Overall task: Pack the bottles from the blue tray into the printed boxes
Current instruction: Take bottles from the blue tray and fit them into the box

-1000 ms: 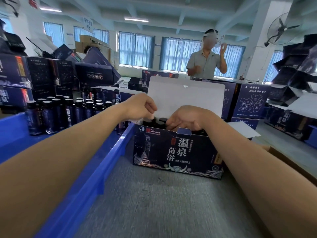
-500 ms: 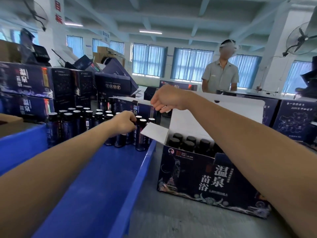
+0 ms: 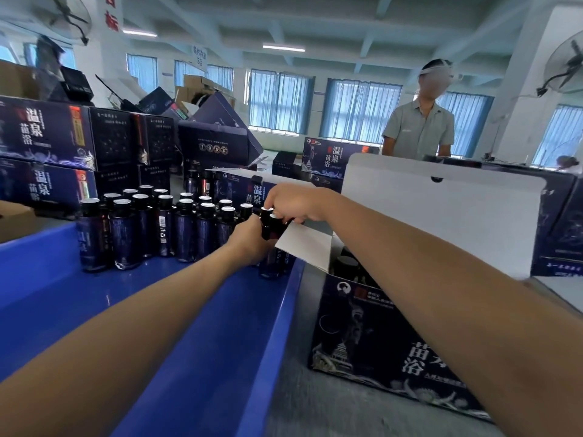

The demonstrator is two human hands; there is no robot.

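Several dark bottles (image 3: 164, 228) with black caps stand upright at the far end of the blue tray (image 3: 189, 326). My left hand (image 3: 250, 239) grips bottles at the tray's right rim. My right hand (image 3: 291, 201) reaches over from the right and pinches the caps of two bottles (image 3: 271, 227) there. The open printed box (image 3: 378, 339) stands to the right of the tray, its white lid (image 3: 441, 212) raised and a white side flap (image 3: 304, 246) sticking out toward the tray. Dark bottle caps (image 3: 345, 263) show inside it.
Stacked printed boxes (image 3: 47, 152) line the left side behind the tray, and more stand behind the bottles. A person in a grey shirt (image 3: 419, 130) stands beyond the box. The grey table surface (image 3: 331, 408) runs along the front. More dark boxes (image 3: 558, 222) sit at the right.
My right hand has come down from above the box's lid to the bottle caps at the tray's rim. My left hand has shifted right along the bottles. The view has moved closer.
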